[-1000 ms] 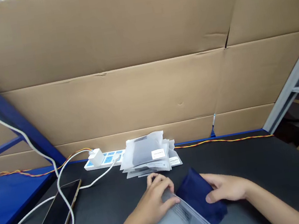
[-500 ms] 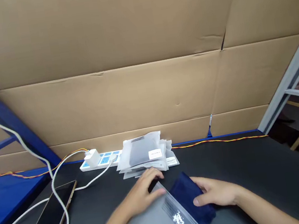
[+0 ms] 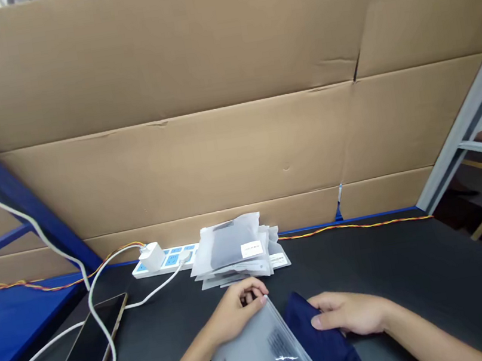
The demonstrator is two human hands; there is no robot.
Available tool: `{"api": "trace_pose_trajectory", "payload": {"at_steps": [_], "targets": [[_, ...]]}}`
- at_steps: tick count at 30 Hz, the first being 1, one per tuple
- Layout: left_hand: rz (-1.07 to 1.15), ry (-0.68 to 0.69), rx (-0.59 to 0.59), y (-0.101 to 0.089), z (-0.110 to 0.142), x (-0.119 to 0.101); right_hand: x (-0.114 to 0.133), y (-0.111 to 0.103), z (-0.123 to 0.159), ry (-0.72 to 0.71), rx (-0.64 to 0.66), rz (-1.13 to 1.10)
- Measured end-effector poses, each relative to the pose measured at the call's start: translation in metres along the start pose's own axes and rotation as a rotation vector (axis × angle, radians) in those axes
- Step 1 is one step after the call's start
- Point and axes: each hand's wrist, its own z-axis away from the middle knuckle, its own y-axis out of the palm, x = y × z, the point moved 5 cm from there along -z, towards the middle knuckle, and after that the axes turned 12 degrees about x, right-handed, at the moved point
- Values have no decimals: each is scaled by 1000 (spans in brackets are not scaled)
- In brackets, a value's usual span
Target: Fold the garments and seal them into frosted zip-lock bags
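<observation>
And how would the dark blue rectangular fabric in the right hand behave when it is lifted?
The dark blue rectangular fabric would probably droop, as its lower end looks softly wrinkled. It seems unlikely to roll, being flat rather than round, and is perhaps light, looking thin.

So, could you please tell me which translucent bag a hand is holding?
The front bag, its corner pinched by the left hand; the other bags lie stacked behind it, near the power strip.
</observation>
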Motion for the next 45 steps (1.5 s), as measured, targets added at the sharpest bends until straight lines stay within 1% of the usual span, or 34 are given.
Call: {"api": "trace_pose_trajectory", "payload": {"at_steps": [1,2,4,5,6,10,12,14,16,18,21,23,25,28,30,32,36,40,42,45], "targets": [[22,15,-6,2,0,-1,0,2,-2,-7,21,-21],[42,29,-11,3,-1,-2,0,4,-4,-39,11,-66],[75,49,-24,5,-1,-4,1,3,-10,-139,-108,-142],[85,56,-32,5,-1,-4,1,4,-12,-168,-160,-157],[90,61,-39,5,0,-4,0,6,-15,-170,-178,-158],[103,67,-47,4,0,-4,-4,19,-20,-66,-47,-94],[124,70,-52,3,-1,-3,-1,14,-17,-77,-105,-70],[156,74,-70,1,-1,-3,2,2,-11,-100,-218,-41],[180,74,-89,0,-1,-2,6,-9,-6,-94,-284,-16],[181,73,-97,0,-1,-2,9,-16,-3,-69,-277,1],[179,73,-121,0,0,-1,14,-16,-1,-75,-228,44],[180,72,-144,-1,0,0,16,-10,-2,-107,-195,30],[183,69,-158,-2,0,1,15,0,-5,-121,-147,-34],[186,60,-161,-2,0,2,12,15,-10,-123,-64,-132],[184,57,-160,-2,0,2,9,21,-13,-136,-31,-142],[177,61,-156,-2,-1,1,6,21,-15,-137,-64,-99],[165,57,-143,3,-1,1,0,12,-18,-115,-207,-5],[186,38,-170,5,-1,2,6,7,-18,-196,-336,-33],[196,43,-181,6,-1,2,8,8,-19,-229,-349,-58],[204,38,-171,8,-2,1,2,14,-23,-208,-266,-87]]}}
